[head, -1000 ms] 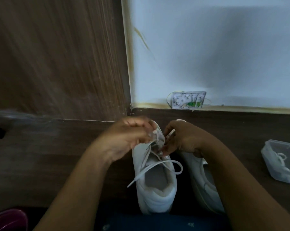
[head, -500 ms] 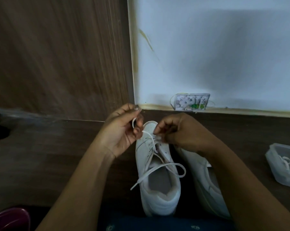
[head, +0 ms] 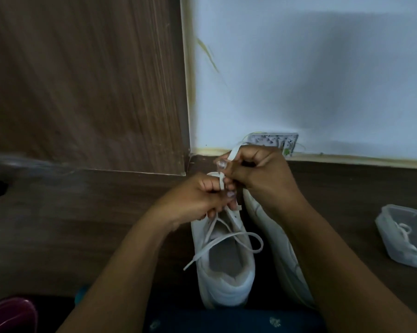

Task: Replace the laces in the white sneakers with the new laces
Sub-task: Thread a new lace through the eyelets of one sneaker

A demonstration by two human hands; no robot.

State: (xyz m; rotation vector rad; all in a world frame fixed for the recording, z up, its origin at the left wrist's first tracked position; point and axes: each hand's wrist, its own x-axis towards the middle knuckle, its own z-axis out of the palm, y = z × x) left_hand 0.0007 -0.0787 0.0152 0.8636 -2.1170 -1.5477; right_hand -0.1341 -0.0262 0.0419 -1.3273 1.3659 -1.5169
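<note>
Two white sneakers stand side by side on the dark wooden floor, toes toward the wall. The left sneaker [head: 226, 277] has a white lace [head: 226, 239] partly threaded, one loose end trailing over its opening. My left hand [head: 197, 200] grips the lace over the sneaker's front eyelets. My right hand [head: 257, 171] pinches a stretch of the same lace, whose end sticks up above my fingers. The right sneaker [head: 274, 248] lies mostly hidden under my right forearm.
A clear plastic container [head: 404, 236] with a white lace inside sits on the floor at the right. A wooden panel [head: 82, 80] and a pale wall [head: 298, 68] with a broken socket plate [head: 274, 140] stand behind. A maroon object [head: 8, 316] is at bottom left.
My right hand has drawn the lace end upward and away from the toe. My left hand has moved right, back over the front eyelets.
</note>
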